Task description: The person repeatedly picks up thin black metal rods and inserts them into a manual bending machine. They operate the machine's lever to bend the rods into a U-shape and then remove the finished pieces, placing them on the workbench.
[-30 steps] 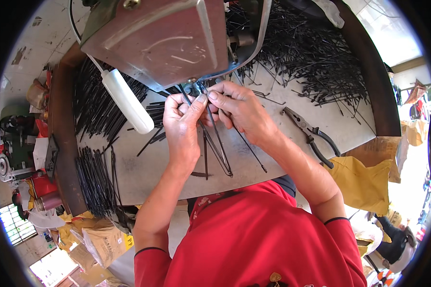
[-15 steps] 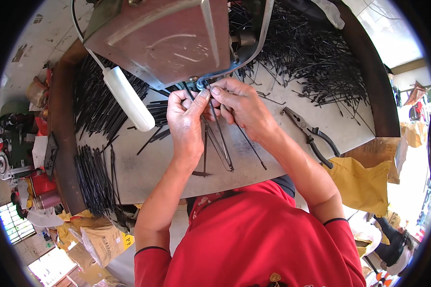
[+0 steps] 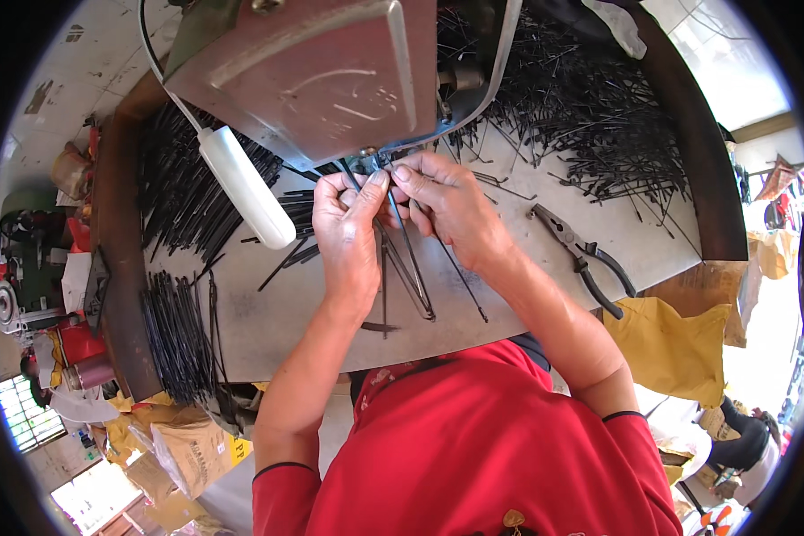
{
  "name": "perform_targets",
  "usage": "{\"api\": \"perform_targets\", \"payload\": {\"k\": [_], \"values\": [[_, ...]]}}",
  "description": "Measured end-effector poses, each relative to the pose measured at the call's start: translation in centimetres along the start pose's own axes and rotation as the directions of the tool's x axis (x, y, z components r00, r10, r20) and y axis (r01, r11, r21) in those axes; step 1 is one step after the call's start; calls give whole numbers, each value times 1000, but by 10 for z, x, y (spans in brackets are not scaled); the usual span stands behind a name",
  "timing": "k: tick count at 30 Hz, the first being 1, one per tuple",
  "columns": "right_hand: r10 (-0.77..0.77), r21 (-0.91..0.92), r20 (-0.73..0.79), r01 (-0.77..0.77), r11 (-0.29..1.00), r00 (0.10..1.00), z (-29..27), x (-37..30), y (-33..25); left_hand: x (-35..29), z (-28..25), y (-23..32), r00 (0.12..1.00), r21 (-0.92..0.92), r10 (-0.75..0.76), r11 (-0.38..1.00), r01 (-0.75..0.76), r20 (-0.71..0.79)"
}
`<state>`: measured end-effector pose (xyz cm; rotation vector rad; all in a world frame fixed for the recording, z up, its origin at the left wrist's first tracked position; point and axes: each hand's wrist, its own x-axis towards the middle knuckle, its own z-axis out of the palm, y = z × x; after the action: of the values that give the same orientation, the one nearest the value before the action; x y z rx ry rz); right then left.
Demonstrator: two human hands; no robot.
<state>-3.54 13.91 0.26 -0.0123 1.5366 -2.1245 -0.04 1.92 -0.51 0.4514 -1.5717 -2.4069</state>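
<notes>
Watching remotely, I see a pale bench point(image 3: 250, 314) with a brownish machine point(image 3: 322, 89) at its far middle. Nearer, the left hand point(image 3: 348, 232) and right hand point(image 3: 456, 210) pinch closed on black rods point(image 3: 411, 256) slanting toward the near edge.

2 hands point(image 3: 345, 237), 1 pliers point(image 3: 570, 236), 1 mach. point(image 3: 322, 80), 1 wht bar point(image 3: 247, 188), rods point(image 3: 192, 192) uncountable

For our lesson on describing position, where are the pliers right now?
In the head view, the pliers lie on the right side of the table, beside the right forearm, below the tangled pile of black rods.
</notes>
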Motion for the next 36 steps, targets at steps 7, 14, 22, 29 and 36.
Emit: {"api": "perform_targets", "payload": {"k": [7,14,22,29,36], "values": [[5,-60,8,-4,998,1000,3,-2,-9,-1,-1,-1,999,-8,24,1000,-24,-26],[-7,-49,18,8,999,1000,-3,-4,-3,-2,-1,-3,999,-17,-2,1000,2,49],[0,-33,55,2,999,998,-9,0,-5,-3,-2,-2,998,-32,-44,998,46,50],[6,0,101,-6,1000,995,-10,0,-2,-4,-3,3,993,11,-29,1000,28,111],[7,34,74,-10,999,997,-9,3,3,-4,-4,-5,999,-14,2,1000,-1,33]]}}
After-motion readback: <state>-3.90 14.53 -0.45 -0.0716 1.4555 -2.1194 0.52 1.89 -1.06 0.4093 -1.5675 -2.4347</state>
